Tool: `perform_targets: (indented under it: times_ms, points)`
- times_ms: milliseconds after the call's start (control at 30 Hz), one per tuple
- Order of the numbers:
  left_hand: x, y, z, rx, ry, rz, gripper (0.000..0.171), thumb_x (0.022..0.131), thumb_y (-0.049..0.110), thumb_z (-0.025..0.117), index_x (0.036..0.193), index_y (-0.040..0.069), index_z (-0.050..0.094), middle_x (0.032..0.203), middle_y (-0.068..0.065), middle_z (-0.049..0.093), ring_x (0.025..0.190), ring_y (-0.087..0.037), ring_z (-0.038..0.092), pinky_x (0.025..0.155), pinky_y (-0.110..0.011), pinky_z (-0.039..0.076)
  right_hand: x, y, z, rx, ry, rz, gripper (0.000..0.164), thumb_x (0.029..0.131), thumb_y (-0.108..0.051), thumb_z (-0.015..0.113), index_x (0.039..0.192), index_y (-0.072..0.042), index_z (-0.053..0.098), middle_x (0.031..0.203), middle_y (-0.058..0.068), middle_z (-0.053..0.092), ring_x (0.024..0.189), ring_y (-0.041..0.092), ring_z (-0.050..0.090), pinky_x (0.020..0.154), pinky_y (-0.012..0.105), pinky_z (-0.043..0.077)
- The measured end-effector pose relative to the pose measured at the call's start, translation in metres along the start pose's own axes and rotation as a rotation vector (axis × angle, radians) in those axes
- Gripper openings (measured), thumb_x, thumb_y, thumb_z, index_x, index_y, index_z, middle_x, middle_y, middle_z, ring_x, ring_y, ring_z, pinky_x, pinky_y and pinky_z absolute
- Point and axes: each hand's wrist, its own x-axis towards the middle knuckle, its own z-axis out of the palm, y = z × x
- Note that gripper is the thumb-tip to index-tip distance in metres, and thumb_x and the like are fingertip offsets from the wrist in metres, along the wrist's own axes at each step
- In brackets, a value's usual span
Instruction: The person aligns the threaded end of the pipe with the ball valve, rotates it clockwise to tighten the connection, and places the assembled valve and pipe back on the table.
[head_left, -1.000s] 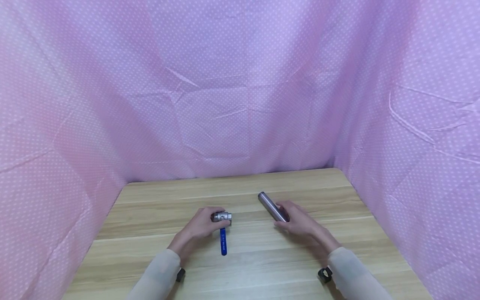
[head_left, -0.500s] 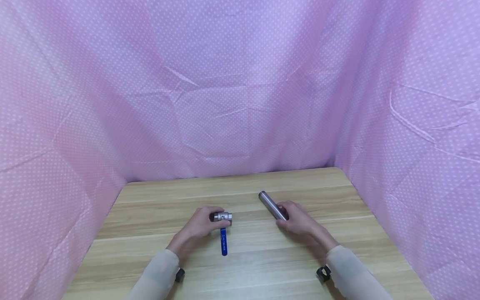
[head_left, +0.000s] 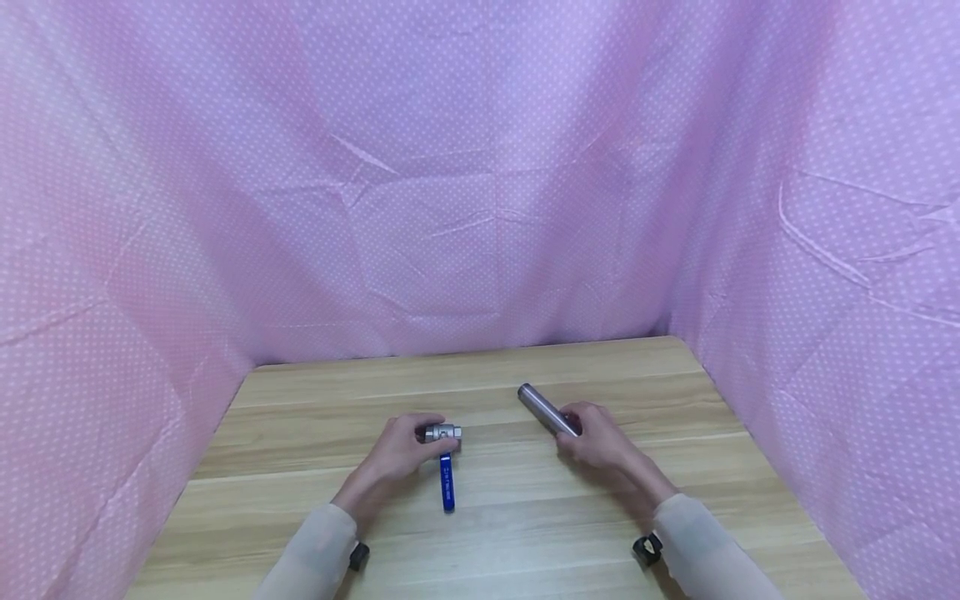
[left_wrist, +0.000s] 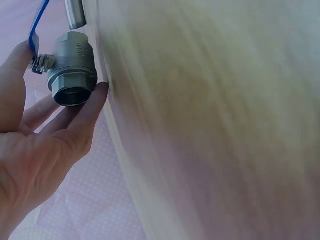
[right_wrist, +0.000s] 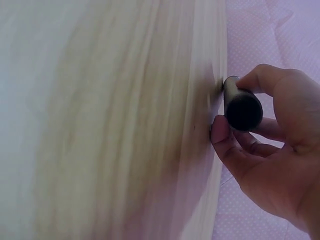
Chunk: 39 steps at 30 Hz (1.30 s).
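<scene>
A silver ball valve point(head_left: 444, 432) with a blue lever handle point(head_left: 447, 485) is at the left hand point(head_left: 401, 450). In the left wrist view the thumb touches the handle's base, and the fingers curl round the far side of the valve body point(left_wrist: 74, 60); its hexagonal open end faces the camera. To the right, a smooth metal pipe point(head_left: 542, 404) slants away across the table. The right hand point(head_left: 596, 437) grips its near end. From the right wrist, the thumb lies on top of the pipe point(right_wrist: 235, 90), fingers curl beneath, and the end looks dark.
Both hands are over a light wood-grain table point(head_left: 480, 533). A pink and purple dotted cloth point(head_left: 480, 208) hangs behind it and along both sides. A black band point(head_left: 648, 550) shows beside the right sleeve, another dark piece point(head_left: 359, 556) by the left.
The right hand has shifted slightly right, and the pipe's near end has swung a little away and to the right. The left hand has drifted slightly left with the valve body.
</scene>
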Motion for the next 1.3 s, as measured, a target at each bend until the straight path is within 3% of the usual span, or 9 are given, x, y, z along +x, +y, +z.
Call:
perform_targets:
  times_ms: [200,467,600,800,967,1167,1233,1300]
  points:
    - [-0.004,0.0,0.003,-0.12,0.047,-0.062,0.068,0.089,0.044,0.097,0.142,0.007,0.076,0.121,-0.005,0.083,0.104,-0.017,0.076,0.087,-0.027,0.068,-0.002,0.001,-0.002,0.085,0.081,0.044,0.032,0.097,-0.006,0.076,0.129,0.0,0.076,0.098,0.008,0.076,0.073,0.015,0.065,0.056,0.024,0.057]
    - [-0.013,0.01,0.004,-0.288,0.09,-0.135,0.077,0.084,0.042,0.102,0.147,0.01,0.074,0.135,-0.007,0.08,0.12,-0.024,0.079,0.112,-0.043,0.068,-0.007,0.003,-0.006,0.139,0.215,0.069,0.029,0.109,-0.02,0.074,0.136,-0.008,0.075,0.12,0.012,0.081,0.103,0.021,0.074,0.093,0.029,0.065]
    - [-0.017,0.017,0.004,-0.344,0.093,-0.135,0.073,0.085,0.039,0.101,0.147,0.011,0.074,0.137,-0.008,0.08,0.122,-0.024,0.078,0.112,-0.039,0.067,-0.01,0.002,-0.007,0.191,0.249,0.071,0.031,0.108,-0.017,0.075,0.137,-0.008,0.074,0.123,0.014,0.082,0.106,0.023,0.075,0.095,0.026,0.065]
    - [-0.024,0.028,0.006,-0.417,0.113,-0.142,0.069,0.085,0.032,0.101,0.145,0.013,0.074,0.135,-0.014,0.081,0.116,-0.024,0.08,0.099,-0.029,0.071,-0.009,-0.001,-0.009,0.248,0.294,0.004,0.032,0.104,-0.007,0.079,0.136,-0.001,0.075,0.122,0.022,0.082,0.106,0.023,0.078,0.089,0.013,0.065]
    - [-0.028,0.036,0.003,-0.452,0.166,-0.105,0.068,0.086,0.031,0.101,0.146,0.014,0.074,0.135,-0.012,0.082,0.121,-0.026,0.08,0.098,-0.024,0.07,-0.01,-0.009,-0.014,0.332,0.343,-0.018,0.036,0.101,-0.001,0.08,0.136,0.003,0.073,0.126,0.027,0.08,0.106,0.015,0.079,0.09,0.01,0.066]
    - [-0.033,0.051,-0.003,-0.48,0.244,-0.03,0.058,0.088,0.022,0.099,0.141,0.015,0.077,0.138,-0.009,0.081,0.131,-0.026,0.076,0.109,-0.024,0.066,-0.011,-0.026,-0.025,0.488,0.396,-0.081,0.037,0.1,0.008,0.078,0.136,0.012,0.069,0.122,0.036,0.077,0.093,-0.003,0.076,0.091,0.011,0.067]
    - [-0.035,0.057,-0.005,-0.473,0.268,-0.015,0.057,0.087,0.021,0.099,0.14,0.016,0.078,0.138,-0.008,0.081,0.132,-0.025,0.076,0.113,-0.026,0.064,-0.012,-0.033,-0.03,0.53,0.42,-0.13,0.037,0.099,0.011,0.077,0.135,0.015,0.068,0.116,0.033,0.078,0.09,-0.003,0.076,0.09,0.011,0.068]
    - [-0.037,0.063,-0.008,-0.462,0.291,-0.003,0.057,0.087,0.021,0.1,0.14,0.017,0.078,0.138,-0.006,0.081,0.132,-0.024,0.075,0.116,-0.026,0.06,-0.014,-0.042,-0.036,0.556,0.446,-0.187,0.036,0.098,0.013,0.077,0.133,0.016,0.068,0.109,0.021,0.08,0.089,-0.001,0.077,0.088,0.012,0.069]
